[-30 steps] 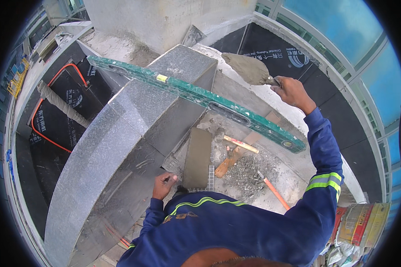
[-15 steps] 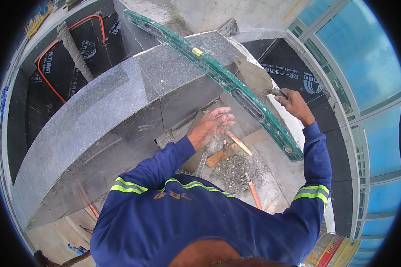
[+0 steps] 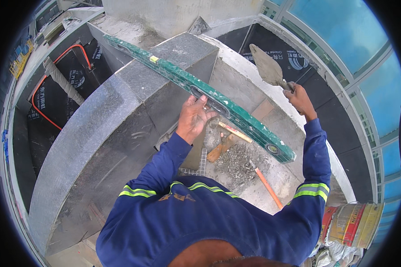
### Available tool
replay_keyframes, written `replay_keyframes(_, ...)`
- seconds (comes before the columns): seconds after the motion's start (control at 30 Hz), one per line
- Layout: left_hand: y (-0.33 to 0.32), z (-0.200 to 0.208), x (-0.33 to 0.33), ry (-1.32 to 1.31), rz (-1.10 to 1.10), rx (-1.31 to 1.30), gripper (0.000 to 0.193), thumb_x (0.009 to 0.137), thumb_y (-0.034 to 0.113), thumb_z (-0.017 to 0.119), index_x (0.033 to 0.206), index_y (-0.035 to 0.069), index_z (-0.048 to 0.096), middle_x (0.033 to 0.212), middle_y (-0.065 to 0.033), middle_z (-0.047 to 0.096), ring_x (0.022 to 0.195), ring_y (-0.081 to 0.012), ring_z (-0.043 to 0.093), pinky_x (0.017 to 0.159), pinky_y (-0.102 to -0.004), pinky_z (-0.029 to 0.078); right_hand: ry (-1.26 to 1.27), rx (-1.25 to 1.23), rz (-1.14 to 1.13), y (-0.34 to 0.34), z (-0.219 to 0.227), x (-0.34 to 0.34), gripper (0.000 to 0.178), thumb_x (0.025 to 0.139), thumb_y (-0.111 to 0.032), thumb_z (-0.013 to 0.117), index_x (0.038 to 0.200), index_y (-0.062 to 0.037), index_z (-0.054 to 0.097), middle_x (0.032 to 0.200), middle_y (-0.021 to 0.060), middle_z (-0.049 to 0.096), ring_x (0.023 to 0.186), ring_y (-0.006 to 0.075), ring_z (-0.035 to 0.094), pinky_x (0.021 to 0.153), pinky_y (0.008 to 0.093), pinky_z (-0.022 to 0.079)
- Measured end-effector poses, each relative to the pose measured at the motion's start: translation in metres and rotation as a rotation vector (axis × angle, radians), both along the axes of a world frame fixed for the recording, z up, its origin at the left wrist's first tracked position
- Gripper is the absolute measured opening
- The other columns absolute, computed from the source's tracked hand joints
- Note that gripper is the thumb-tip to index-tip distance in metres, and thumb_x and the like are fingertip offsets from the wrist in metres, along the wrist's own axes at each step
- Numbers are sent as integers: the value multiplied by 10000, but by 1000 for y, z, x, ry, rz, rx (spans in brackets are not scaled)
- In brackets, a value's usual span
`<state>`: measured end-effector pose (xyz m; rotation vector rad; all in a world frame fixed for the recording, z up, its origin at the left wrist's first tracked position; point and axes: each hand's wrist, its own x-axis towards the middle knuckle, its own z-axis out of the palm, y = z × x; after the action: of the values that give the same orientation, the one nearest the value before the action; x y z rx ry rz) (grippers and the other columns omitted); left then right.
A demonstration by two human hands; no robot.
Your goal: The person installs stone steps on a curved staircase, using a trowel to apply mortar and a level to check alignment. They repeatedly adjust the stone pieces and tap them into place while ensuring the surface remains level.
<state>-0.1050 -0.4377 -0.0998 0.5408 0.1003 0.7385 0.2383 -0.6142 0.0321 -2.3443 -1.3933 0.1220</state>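
Note:
My left hand (image 3: 193, 116) grips a long green spirit level (image 3: 249, 122), with its fingers at the oval hand slot. The level slants from far left to near right. Its far part crosses the corner of a curved wall faced with grey stone slabs (image 3: 153, 66), while its near end juts out over the rubble. In my right hand (image 3: 301, 101) is a pointing trowel (image 3: 266, 66), held by the handle. Its mortar-smeared blade points up and away, apart from the level. Under the level, near my left hand, lies a tool with a pale wooden handle (image 3: 235, 131).
Grey rubble (image 3: 238, 164) lies between the wall and my body, with an orange-handled tool (image 3: 267, 187) beside it. Stacked yellow and red buckets (image 3: 354, 224) stand at lower right. Blue glazing (image 3: 347, 35) rises at the right. A red hose (image 3: 40, 95) bends over black sheeting at left.
My left hand, free before, has taken hold of the level. The trowel has come away from beside the level and now stands clear to its right. My view has shifted slightly.

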Motion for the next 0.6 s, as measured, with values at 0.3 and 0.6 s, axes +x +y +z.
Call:
replay_keyframes(0.3,11,-3,-74,51,-9,43,246,1007,145,675,1221,63,584,1171,-110,654,1137,-287,659,947,-521,597,-99,99,113,106,-87,-9,387,911,-269,680,1156,31,683,1041,289,718,1032,443,695,891,513,531)
replay_keyframes(0.6,2,-13,-78,113,53,81,490,986,149,701,1398,-33,507,1186,-136,643,1169,-328,643,931,-494,606,-50,123,116,140,-121,-30,371,902,-248,676,1135,40,692,1088,307,715,1059,458,693,917,521,545)
